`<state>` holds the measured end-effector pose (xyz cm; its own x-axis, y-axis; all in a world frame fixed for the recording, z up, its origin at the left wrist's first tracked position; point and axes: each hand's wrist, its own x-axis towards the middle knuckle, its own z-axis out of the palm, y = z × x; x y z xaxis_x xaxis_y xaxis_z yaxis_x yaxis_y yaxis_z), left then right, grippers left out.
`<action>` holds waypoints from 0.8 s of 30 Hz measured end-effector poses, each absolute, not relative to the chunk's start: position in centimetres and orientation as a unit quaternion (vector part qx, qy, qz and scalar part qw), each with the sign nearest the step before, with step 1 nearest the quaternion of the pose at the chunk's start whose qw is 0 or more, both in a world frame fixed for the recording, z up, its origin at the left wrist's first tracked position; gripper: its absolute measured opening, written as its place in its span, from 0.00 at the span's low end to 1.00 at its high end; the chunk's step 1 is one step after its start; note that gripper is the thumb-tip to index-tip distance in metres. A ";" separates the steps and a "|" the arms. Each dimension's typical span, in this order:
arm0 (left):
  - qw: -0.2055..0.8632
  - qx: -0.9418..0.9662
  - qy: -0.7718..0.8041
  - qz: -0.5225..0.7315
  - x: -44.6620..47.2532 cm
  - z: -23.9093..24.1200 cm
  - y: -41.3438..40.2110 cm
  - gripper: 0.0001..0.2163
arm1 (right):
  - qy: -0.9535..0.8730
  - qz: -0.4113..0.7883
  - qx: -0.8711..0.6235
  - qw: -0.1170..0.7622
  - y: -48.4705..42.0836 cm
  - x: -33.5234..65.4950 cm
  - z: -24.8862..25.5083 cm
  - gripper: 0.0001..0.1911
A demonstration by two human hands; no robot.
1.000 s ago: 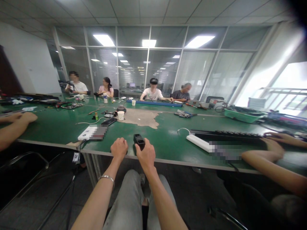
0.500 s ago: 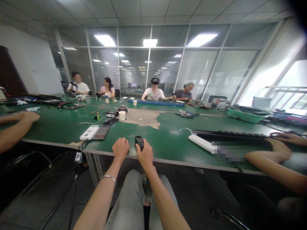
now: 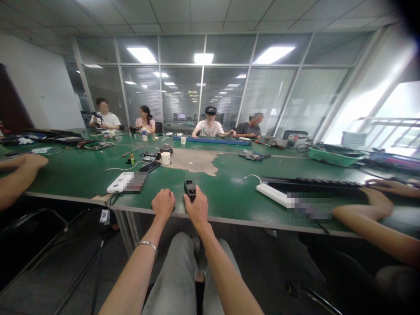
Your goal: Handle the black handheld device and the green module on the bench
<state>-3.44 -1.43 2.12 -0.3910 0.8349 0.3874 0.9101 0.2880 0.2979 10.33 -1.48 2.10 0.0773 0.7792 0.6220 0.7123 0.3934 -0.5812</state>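
your right hand (image 3: 198, 205) is wrapped around the black device (image 3: 190, 187), by the near edge of the green worktop (image 3: 232, 194), its long axis pointing mostly away from you. your left hand (image 3: 163, 202) is curled up just left of it, not touching, and i can't tell if that one's gripping anything.

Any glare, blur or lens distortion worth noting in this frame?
Head view: glare washes out the bright window at far right; head view: wide-angle distortion apparently makes the white-framed glass partition lean outward at both sides; head view: top-right corner darkened; head view: small black boxy device in the right hand clear in outline only.
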 end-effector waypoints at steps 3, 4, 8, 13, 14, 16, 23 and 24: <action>0.077 -0.544 -0.802 -0.236 -3.4 2.2 -1.4 0.17 | -0.669 0.030 -0.544 0.506 -1.4 11.5 4.5 0.33; 0.077 -0.545 -0.801 -0.236 -3.4 2.2 -1.4 0.17 | -0.663 0.027 -0.542 0.515 -1.2 12.1 5.2 0.33; 0.077 -0.550 -0.796 -0.240 -3.4 2.0 -1.3 0.17 | -0.633 0.007 -0.558 0.537 -0.2 15.3 5.4 0.32; 0.081 -0.549 -0.796 -0.242 -3.3 2.0 -1.3 0.17 | -0.637 0.007 -0.601 0.484 1.3 18.1 1.7 0.33; 0.082 -0.549 -0.796 -0.243 -3.3 2.0 -1.3 0.17 | -0.639 0.004 -0.603 0.478 1.4 18.4 1.0 0.33; 0.083 -0.550 -0.795 -0.244 -3.2 2.0 -1.3 0.17 | -0.645 -0.001 -0.604 0.468 1.6 18.6 0.0 0.34; 0.070 -0.551 -0.793 -0.250 -3.3 2.1 -1.5 0.16 | -0.658 -0.014 -0.611 0.440 1.2 18.5 -0.8 0.33; 0.070 -0.552 -0.793 -0.250 -3.3 2.2 -1.5 0.17 | -0.662 -0.018 -0.606 0.440 1.2 18.5 -0.8 0.33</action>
<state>-3.26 -1.53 2.15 -0.3817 0.8398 0.3861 0.9094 0.2665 0.3193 18.47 1.17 -0.80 0.1226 0.7863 0.6056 0.8187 0.2648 -0.5095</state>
